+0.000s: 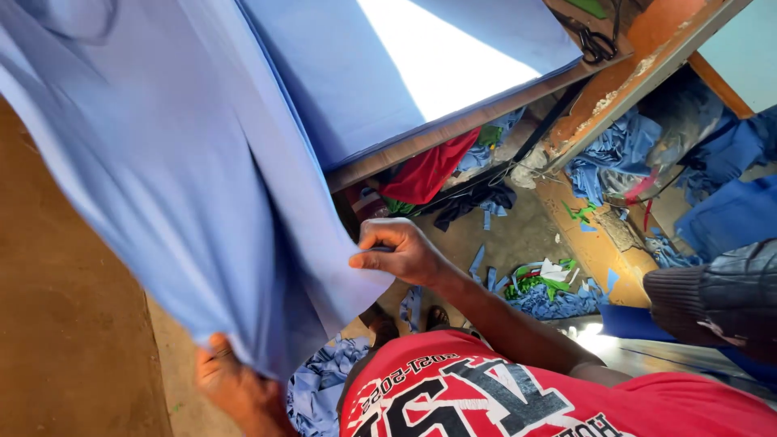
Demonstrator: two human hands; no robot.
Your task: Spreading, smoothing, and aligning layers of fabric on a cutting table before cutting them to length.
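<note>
I pinch the blue cloth [202,186] edge in my right hand [401,255]; my left hand [239,392], at seven o'clock, grips its lower fold. I keep both pulls even.

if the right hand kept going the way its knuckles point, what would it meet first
Probably more of the light blue cloth it already pinches: the right hand points left into the hanging fold. Depth behind that fold is unclear.

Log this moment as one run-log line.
left hand: grips blue fabric lower edge | right hand: pinches its corner | fabric: draped off table
</note>
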